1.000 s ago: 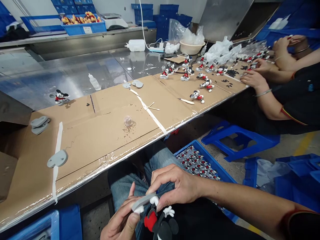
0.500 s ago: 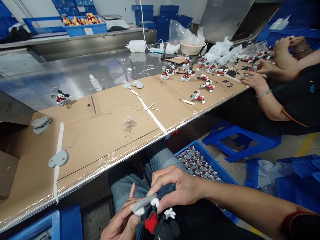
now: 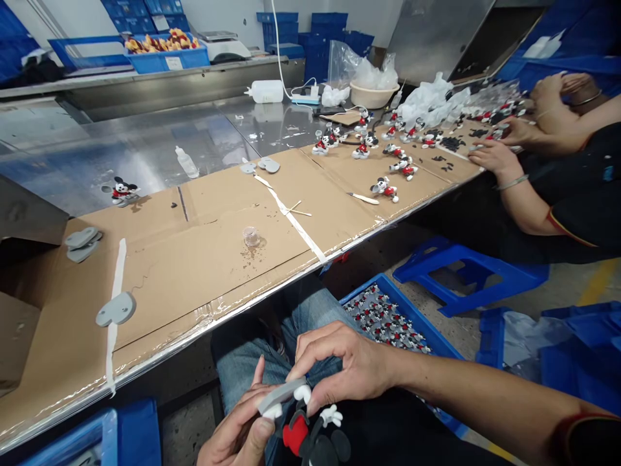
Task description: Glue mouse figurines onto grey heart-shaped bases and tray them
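Observation:
Over my lap I hold a mouse figurine [image 3: 297, 432] with red shorts, black limbs, round black ears and a white hand. It hangs head down, its white shoes against a grey base [image 3: 282, 393]. My left hand [image 3: 242, 424] is closed on the base and the shoe at the left, thumb below. Around the other shoe and the base's right end, my right hand [image 3: 334, 366] pinches with thumb and fingers. The figurine's head is partly cut off at the bottom of the view.
Along the cardboard-covered bench [image 3: 194, 272] lie a grey heart-shaped base [image 3: 115, 309], a small clear cup [image 3: 251, 236], a knife [image 3: 363, 198] and several figurines [image 3: 385, 188]. A blue crate [image 3: 381, 279] of figurines stands right of my knees. Co-workers' hands [image 3: 495, 156] work at the right, near a blue stool [image 3: 470, 272].
Both hands keep the same grip on the figurine and base. The view has shifted very slightly; nothing else has visibly changed.

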